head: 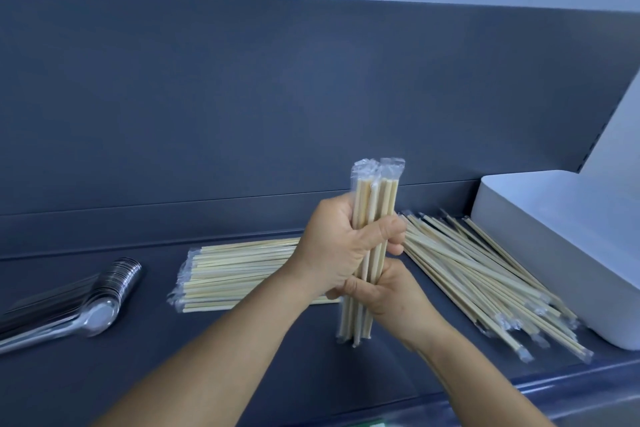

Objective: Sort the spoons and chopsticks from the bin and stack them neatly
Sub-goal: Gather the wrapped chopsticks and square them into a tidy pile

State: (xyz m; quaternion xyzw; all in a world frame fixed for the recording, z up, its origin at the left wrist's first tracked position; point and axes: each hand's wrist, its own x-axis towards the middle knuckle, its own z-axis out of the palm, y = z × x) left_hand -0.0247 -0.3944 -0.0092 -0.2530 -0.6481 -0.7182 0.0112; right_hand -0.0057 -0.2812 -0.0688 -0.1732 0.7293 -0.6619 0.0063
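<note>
No readable text, labels, brands or numbers anywhere in the head view; the clear plastic sleeves on the wrapped chopsticks (372,253) look unprinted, and the white bin (561,236) at right shows a plain wall with no marking
</note>
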